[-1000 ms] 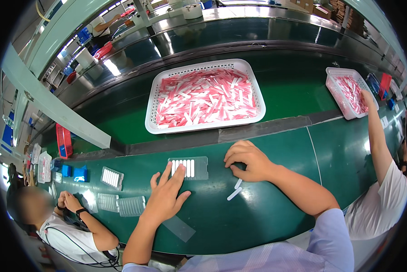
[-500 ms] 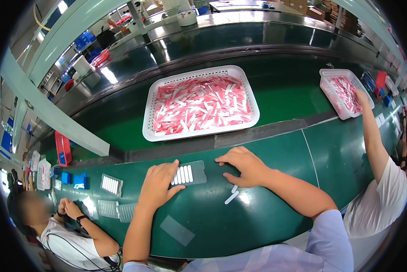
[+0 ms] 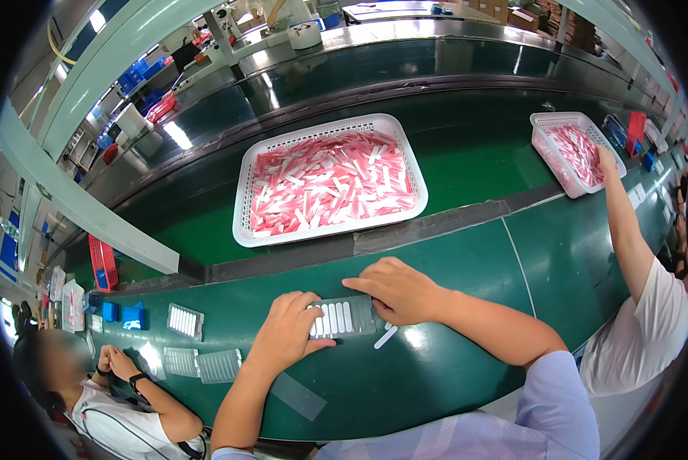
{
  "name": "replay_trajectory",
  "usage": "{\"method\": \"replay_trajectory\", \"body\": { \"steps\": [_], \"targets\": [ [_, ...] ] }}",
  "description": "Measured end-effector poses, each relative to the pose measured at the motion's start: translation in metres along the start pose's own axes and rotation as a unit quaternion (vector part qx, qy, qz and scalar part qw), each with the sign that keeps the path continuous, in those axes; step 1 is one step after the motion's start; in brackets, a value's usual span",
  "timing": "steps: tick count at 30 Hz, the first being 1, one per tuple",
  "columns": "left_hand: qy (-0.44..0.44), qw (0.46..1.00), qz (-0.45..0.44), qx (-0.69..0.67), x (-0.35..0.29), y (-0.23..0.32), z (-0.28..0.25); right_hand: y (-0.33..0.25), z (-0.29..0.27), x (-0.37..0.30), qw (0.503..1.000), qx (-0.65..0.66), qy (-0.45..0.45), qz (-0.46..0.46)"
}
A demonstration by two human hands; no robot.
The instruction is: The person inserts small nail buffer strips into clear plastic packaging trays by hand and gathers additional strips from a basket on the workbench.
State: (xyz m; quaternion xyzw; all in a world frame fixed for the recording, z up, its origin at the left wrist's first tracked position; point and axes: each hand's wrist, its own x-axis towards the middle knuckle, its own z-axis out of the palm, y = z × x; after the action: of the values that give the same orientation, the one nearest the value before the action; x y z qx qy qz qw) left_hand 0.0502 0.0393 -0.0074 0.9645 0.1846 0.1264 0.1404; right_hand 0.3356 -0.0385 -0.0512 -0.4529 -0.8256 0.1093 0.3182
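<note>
1. On the green conveyor belt (image 3: 466,368), directly before the wearer: clear slotted tray (image 3: 342,317) lying flat, filled with a row of white sticks.
2. Left hand (image 3: 288,331): fingers curled over the left end of the slotted tray, thumb lying along its near edge, gripping that end.
3. Right hand (image 3: 399,290): palm down at the right end of the same tray, fingers bent and pressing on its far right corner; not closed around anything else that can be made out.
4. Loose white stick (image 3: 385,336): flat on the belt just beside the tray's right near corner, under the right wrist, apart from the tray.
5. Clear flat strip (image 3: 298,395): on the belt nearer the wearer, beside the left forearm, untouched.
6. Large white basket (image 3: 330,181): beyond the dark divider, heaped with pink and white packets, well apart from both hands.
7. Smaller white basket (image 3: 575,149): far right, same pink contents; a neighbouring person's hand (image 3: 606,159) reaching into it.
8. Spare slotted trays (image 3: 184,321): to the left on the belt, one filled, others empty, near a second person seated at lower left.
</note>
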Motion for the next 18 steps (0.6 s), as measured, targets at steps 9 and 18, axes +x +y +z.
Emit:
{"method": "replay_trajectory", "body": {
  "steps": [9, 18],
  "targets": [
    [0.005, 1.0, 0.009, -0.002, 0.006, -0.005, 0.004, 0.002, 0.001, -0.002, 1.0, -0.01, -0.001, -0.018],
    [0.058, 0.996, 0.02, -0.071, 0.006, 0.008, -0.008, 0.0, -0.001, -0.001, 0.996, 0.025, 0.046, -0.065]
  ]
}}
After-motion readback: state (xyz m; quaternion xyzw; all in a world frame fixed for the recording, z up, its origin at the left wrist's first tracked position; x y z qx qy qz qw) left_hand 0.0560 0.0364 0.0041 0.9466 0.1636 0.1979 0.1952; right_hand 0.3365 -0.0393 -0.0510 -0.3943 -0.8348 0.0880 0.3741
